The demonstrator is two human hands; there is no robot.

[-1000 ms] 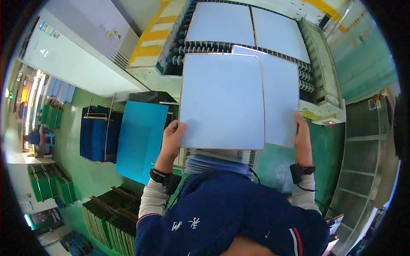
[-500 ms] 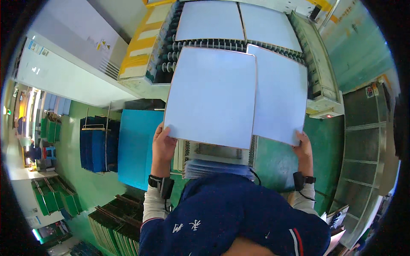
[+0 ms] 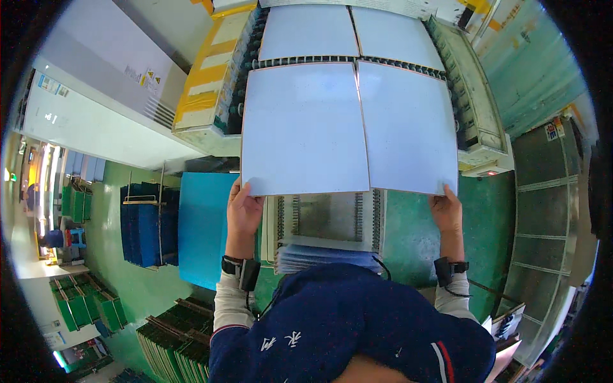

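Note:
Two white rectangular panels with thin copper-coloured edges lie side by side over the near end of a roller conveyor. My left hand grips the near left corner of the left panel, thumb on top. At the near right corner of the right panel, my right hand holds on the same way. The fingers under both panels are hidden. A narrow seam runs between the two panels. Beyond them, two more white panels rest on the rollers.
Below the held panels stands a rack with a stack of translucent sheets. A blue board and a cart of dark panels are at left. Slotted racks of boards stand lower left. A metal-framed screen is at right.
Both held panels have moved forward onto the conveyor and levelled. The left one shifted left, so their overlap has become a narrow seam. The far panels have barely moved.

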